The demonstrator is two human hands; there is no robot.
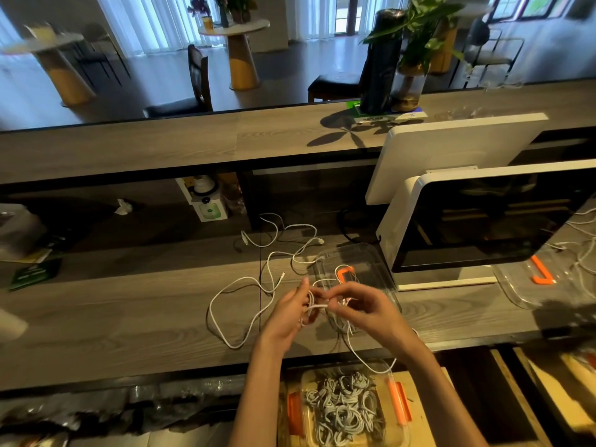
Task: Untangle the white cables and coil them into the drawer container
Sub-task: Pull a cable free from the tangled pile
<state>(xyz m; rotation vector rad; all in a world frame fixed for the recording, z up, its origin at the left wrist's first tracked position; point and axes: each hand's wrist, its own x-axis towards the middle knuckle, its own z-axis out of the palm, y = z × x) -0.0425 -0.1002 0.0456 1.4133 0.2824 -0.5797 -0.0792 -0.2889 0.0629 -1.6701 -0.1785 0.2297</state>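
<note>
A: Both hands up over the grey wood-grain bench (129, 317), near its front edge. Why there?

B: Judging by layout: directly above the clear plastic drawer container with orange side latches (396, 403), so a finished coil can drop straight down. Left hand (283, 317) has its grip curled round a small bundle of thin white cable (314, 306); looks like it acts as the former for the coil. Right hand (364, 304) pinches the same cable just beside it, fingertips closed on the strand; prob feeding or picking at a knot, can't tell which.

A: Where's the rest of that cable?

B: One loop hangs off the bench edge below the right wrist, down toward the container. Slack, so no tension on the wind.

A: Loose ones?

B: White cables sprawled on the bench (258, 285), to the left of the hands and beyond them, crossing each other. I count approx 3 plug ends showing; exact no. of cables unclear, they overlap.

A: Containers?

B: Drawer one holds a heap of coiled white cables (342, 411), too many to count. A 2nd clear plastic tub with an orange clip (358, 256) sits on the bench just beyond the hands, touching the base of the white-framed monitor (483, 221). A 3rd clear piece w/ orange clip at far right, blurred.

A: Monitors?

B: 2, back to back.
</note>
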